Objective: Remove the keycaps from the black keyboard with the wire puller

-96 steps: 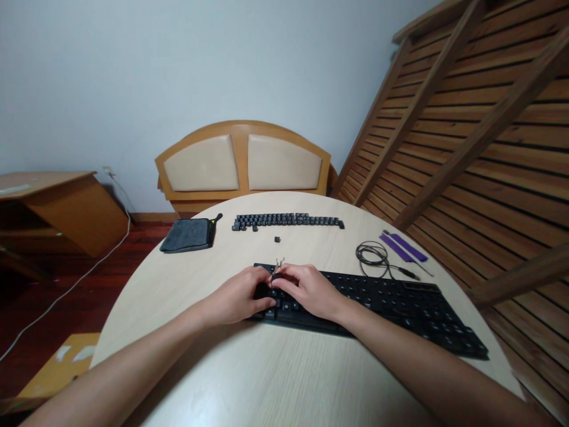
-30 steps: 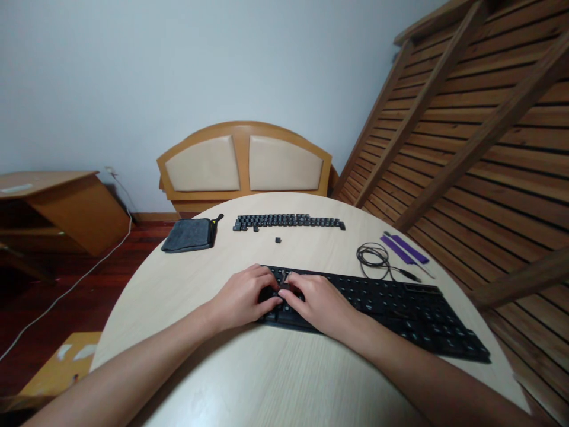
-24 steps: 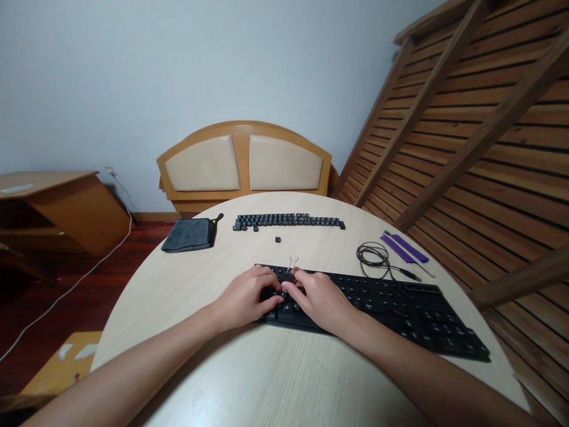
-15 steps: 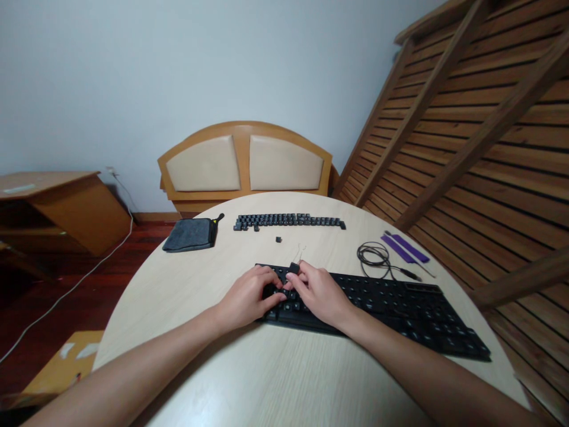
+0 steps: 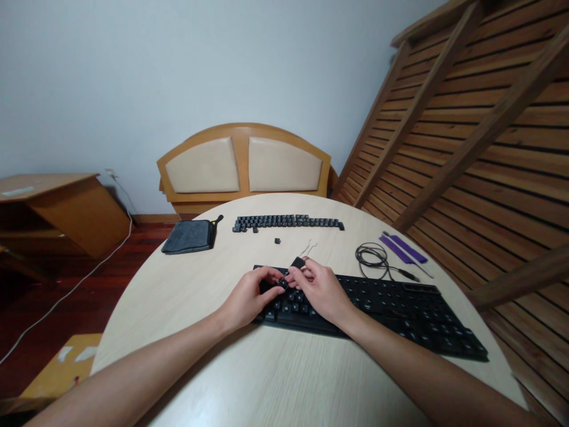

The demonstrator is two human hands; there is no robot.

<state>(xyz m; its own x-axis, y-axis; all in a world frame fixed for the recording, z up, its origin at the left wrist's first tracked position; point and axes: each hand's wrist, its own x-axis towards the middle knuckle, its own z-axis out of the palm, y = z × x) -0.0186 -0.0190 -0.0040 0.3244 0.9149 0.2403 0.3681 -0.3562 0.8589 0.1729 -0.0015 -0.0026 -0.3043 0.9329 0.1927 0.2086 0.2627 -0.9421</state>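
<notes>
Beyond the keyboard (image 5: 391, 301) lie loose keycaps (image 5: 287, 222), a cable (image 5: 373, 264), a pouch (image 5: 189, 236).

The keyboard (image 5: 382, 305) lay on the table (image 5: 200, 379), the left hand (image 5: 244, 298) at its left end and the right hand (image 5: 325, 292) over its left half. Behind it stretched the keycap rows (image 5: 284, 222), a single keycap (image 5: 277, 241) nearer to it. Behind and left of it lay the pouch (image 5: 188, 236); just behind its right half, the cable (image 5: 371, 264); farther behind that half, two strips (image 5: 395, 249).

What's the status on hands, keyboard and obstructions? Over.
Right hand gripping puller; left hand pinching keycap. Keyboard flat on table, beneath both hands. Cable coiled beyond it, away from hands.
</notes>
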